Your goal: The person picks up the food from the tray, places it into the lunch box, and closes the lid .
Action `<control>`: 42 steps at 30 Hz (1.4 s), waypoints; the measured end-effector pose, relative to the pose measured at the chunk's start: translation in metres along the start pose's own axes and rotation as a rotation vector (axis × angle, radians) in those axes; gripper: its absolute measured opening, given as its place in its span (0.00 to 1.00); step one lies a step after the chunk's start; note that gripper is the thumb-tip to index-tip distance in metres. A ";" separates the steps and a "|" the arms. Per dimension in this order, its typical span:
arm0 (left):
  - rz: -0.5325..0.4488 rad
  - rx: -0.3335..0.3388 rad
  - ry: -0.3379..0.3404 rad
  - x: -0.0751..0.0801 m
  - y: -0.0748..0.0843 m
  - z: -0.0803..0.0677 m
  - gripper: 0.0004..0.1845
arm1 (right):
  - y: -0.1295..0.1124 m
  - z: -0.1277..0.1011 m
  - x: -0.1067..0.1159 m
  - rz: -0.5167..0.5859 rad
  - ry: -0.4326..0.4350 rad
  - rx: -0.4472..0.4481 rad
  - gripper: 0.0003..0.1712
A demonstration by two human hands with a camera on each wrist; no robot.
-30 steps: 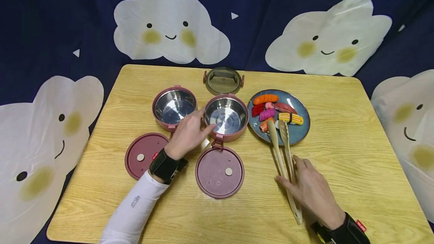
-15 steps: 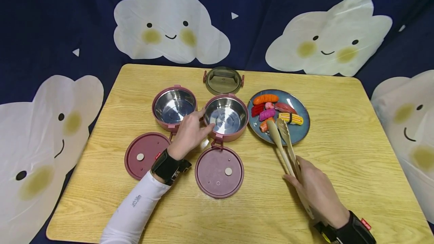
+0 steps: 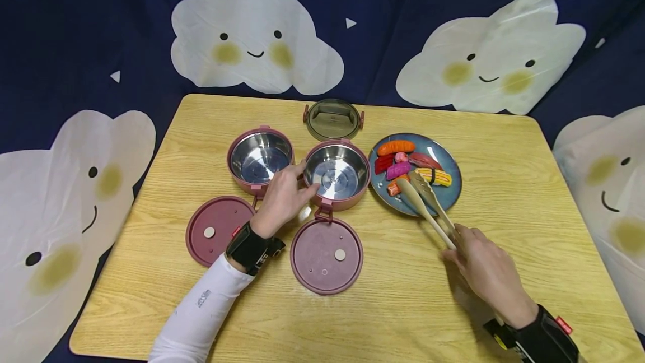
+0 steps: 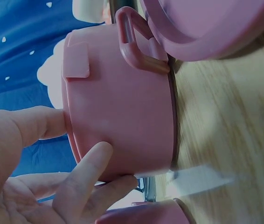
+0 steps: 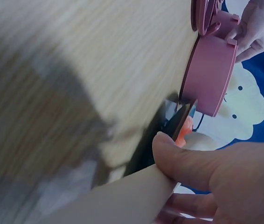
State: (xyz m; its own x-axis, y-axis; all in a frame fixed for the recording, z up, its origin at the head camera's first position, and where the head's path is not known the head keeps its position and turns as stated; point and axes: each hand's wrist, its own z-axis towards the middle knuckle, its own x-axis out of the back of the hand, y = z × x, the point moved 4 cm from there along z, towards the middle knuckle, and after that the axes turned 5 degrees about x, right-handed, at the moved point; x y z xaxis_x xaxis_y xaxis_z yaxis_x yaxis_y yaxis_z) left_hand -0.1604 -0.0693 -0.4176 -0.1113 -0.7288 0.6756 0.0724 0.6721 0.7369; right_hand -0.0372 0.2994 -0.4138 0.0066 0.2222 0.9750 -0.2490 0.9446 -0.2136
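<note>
My left hand (image 3: 289, 189) rests against the near-left wall of the right pink steel-lined bowl (image 3: 336, 171), thumb at the rim. In the left wrist view its fingers (image 4: 92, 161) lie fairly straight on the bowl's wall (image 4: 122, 107). My right hand (image 3: 466, 245) grips beige tongs (image 3: 425, 206) by the handle end. The tongs' tips reach over the blue plate (image 3: 445, 195), beside several toy sushi pieces (image 3: 398, 170). In the right wrist view the thumb (image 5: 202, 161) presses on a tongs arm (image 5: 122, 196).
A second pink bowl (image 3: 259, 158) stands left of the first. Two pink lids (image 3: 216, 231) (image 3: 326, 254) lie in front of the bowls. A green lid (image 3: 332, 119) sits at the back of the wooden table (image 3: 529, 184), with cloud-print cloth all round.
My right hand has picked the tongs up off the table and moved right, swinging their tips over the plate. The left hand has stayed on the bowl.
</note>
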 end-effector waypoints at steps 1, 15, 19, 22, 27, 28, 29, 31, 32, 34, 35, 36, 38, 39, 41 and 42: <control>-0.001 0.001 -0.002 0.000 0.000 0.000 0.37 | 0.001 0.000 0.001 -0.004 0.001 -0.005 0.30; 0.002 -0.006 -0.008 0.001 0.001 0.000 0.36 | 0.010 0.011 0.024 -0.063 0.163 0.019 0.27; 0.000 -0.003 -0.001 0.001 0.000 0.000 0.36 | 0.013 0.016 0.032 -0.066 0.219 0.061 0.26; -0.010 -0.001 -0.001 0.000 0.000 0.000 0.36 | 0.015 0.020 0.039 -0.075 0.252 0.104 0.25; -0.021 -0.003 -0.001 0.000 0.000 0.000 0.36 | 0.019 0.030 0.054 -0.116 0.284 0.197 0.24; -0.020 -0.005 0.000 0.000 0.000 0.000 0.36 | 0.020 0.032 0.058 -0.131 0.289 0.220 0.25; -0.017 -0.007 0.001 0.000 -0.001 0.000 0.36 | 0.021 0.034 0.061 -0.144 0.292 0.241 0.25; -0.014 -0.009 0.003 0.000 -0.001 0.000 0.36 | 0.022 0.039 0.069 -0.174 0.295 0.282 0.26; -0.013 -0.009 0.004 0.000 -0.001 0.000 0.35 | 0.022 0.043 0.073 -0.192 0.294 0.300 0.27; -0.017 -0.007 0.005 0.000 -0.001 0.000 0.35 | 0.023 0.049 0.080 -0.217 0.297 0.333 0.30; -0.019 -0.006 0.006 0.000 -0.001 0.000 0.35 | 0.024 0.053 0.083 -0.224 0.294 0.345 0.30; -0.023 -0.004 0.006 0.000 -0.002 0.000 0.35 | 0.025 0.058 0.086 -0.232 0.287 0.356 0.31; -0.029 0.001 0.006 -0.001 -0.003 0.000 0.35 | 0.028 0.066 0.091 -0.249 0.278 0.379 0.29; -0.032 0.002 0.005 -0.001 -0.003 0.000 0.35 | 0.030 0.070 0.093 -0.252 0.277 0.393 0.26; -0.033 0.004 0.005 -0.001 -0.003 0.000 0.35 | 0.035 0.079 0.096 -0.262 0.274 0.422 0.23; -0.033 0.005 0.005 -0.001 -0.002 0.000 0.35 | 0.037 0.083 0.098 -0.268 0.273 0.435 0.22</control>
State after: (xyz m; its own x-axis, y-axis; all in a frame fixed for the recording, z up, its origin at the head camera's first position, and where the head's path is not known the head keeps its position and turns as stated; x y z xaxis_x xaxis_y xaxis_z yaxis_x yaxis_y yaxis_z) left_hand -0.1601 -0.0704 -0.4200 -0.1090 -0.7513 0.6508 0.0640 0.6481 0.7589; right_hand -0.1261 0.3362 -0.3213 0.3594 0.0978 0.9280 -0.5791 0.8032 0.1397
